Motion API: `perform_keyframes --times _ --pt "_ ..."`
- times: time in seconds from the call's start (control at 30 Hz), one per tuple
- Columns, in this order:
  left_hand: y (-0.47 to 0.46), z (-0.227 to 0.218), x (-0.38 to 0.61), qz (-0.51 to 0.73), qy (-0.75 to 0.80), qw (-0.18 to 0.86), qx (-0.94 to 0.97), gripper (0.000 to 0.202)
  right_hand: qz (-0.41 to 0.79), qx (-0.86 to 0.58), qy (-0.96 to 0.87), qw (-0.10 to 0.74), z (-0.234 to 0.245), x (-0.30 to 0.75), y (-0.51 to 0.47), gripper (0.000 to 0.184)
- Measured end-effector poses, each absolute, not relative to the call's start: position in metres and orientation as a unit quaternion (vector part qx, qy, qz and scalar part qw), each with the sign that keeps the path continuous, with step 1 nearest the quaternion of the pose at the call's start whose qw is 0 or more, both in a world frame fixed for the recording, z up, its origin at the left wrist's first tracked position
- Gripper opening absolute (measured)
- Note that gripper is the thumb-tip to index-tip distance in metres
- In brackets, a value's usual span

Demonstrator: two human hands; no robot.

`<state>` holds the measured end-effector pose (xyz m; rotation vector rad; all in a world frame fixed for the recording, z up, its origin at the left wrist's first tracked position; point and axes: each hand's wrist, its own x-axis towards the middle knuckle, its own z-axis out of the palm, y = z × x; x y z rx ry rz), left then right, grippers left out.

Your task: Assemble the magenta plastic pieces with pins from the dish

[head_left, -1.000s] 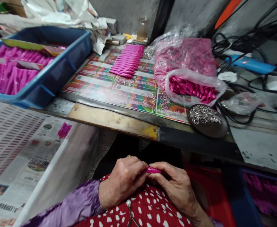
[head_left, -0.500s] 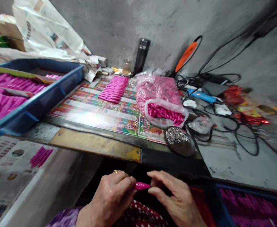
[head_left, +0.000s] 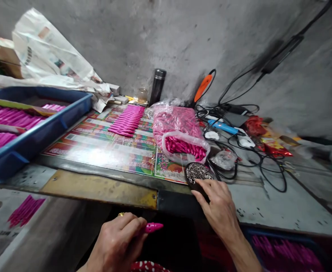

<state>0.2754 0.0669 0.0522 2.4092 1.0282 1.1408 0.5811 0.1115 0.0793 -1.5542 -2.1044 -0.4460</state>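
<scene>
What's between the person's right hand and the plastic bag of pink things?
In the head view, a dark round dish heaped with small silver metal bits lies between the right hand and the plastic bag. The hand touches the dish.

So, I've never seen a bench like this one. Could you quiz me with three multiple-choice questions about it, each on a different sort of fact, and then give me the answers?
1. Where is the right hand?
A) On a dark round dish of small silver pieces
B) Inside the blue tray
C) On the black flask

2. What colour is the pointed piece in the left hand?
A) Green
B) Bright pink
C) Silver

3. What state is the clear plastic bag in?
A) Tied shut
B) Empty
C) Open, with pink pieces at its mouth

Answers:
1: A, because the fingers rest on the dish.
2: B, because its pink tip sticks out past the fingers.
3: C, because the pieces show inside the open mouth.
</scene>
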Motion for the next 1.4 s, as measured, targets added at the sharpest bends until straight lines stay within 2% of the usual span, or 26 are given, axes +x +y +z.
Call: perform_keyframes --times 0.27,0.87,1.0,1.13,1.23,1.4 --pt "0.069 0.056 0.280 0.390 0.368 0.141 0.832 0.012 -0.171 -0.578 -0.760 0.242 0.076 0.578 0.108 0.047" --pt "0.061 0.073 0.288 0.362 0.409 0.149 0.824 0.014 -0.093 -0.547 -0.724 0.411 0.082 0.570 0.092 0.018" --pt "0.057 0.079 0.291 0.357 0.414 0.144 0.825 0.018 0.018 -0.521 -0.729 0.443 0.096 0.536 0.070 0.011" --pt "0.053 0.083 0.294 0.359 0.416 0.127 0.826 0.023 0.165 -0.446 -0.761 0.442 0.103 0.495 0.054 0.012" --pt "0.049 0.084 0.295 0.359 0.413 0.128 0.827 0.024 0.206 -0.410 -0.772 0.440 0.102 0.480 0.051 0.015" --pt "0.047 0.082 0.293 0.348 0.415 0.103 0.834 0.027 0.212 -0.399 -0.780 0.433 0.099 0.478 0.052 0.016"
